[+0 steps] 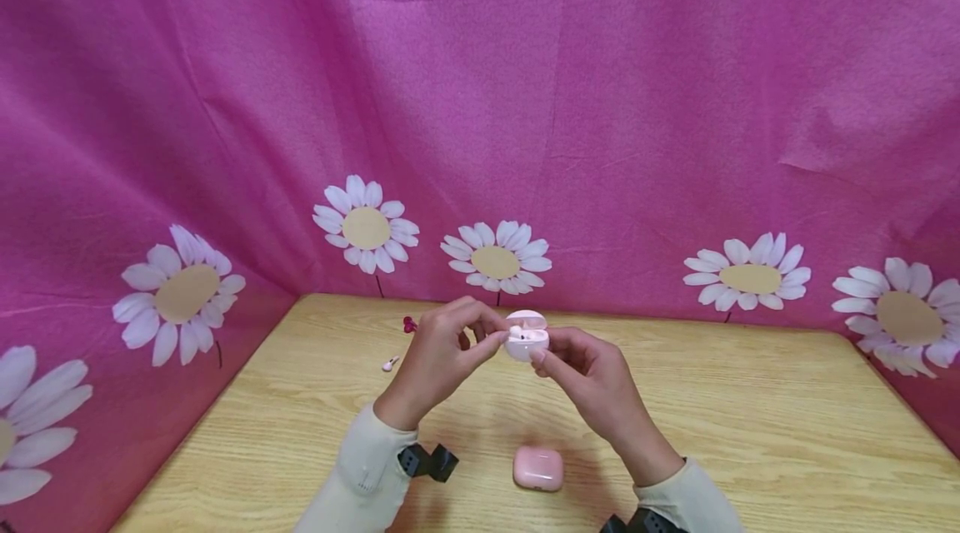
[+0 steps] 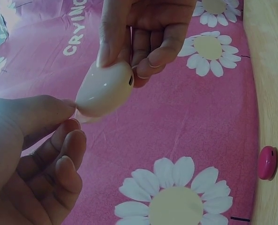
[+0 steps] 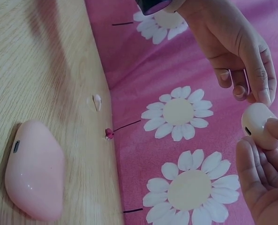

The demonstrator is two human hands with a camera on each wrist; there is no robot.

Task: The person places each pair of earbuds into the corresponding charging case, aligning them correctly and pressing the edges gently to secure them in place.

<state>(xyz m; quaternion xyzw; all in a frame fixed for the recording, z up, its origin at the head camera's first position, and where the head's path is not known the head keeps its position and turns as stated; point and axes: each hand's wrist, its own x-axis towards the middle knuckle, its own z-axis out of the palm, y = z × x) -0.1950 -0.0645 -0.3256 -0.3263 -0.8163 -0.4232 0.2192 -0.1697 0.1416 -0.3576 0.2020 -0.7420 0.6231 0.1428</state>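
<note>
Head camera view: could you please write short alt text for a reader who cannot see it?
Two hands meet above a wooden table: the right hand holds a small white earbud case with its lid open, and the left hand pinches at its edge. A closed pink case and a loose earbud lie on the table, before a pink daisy-print cloth.

White case [image 2: 103,90] — pinched between two hands.
</note>
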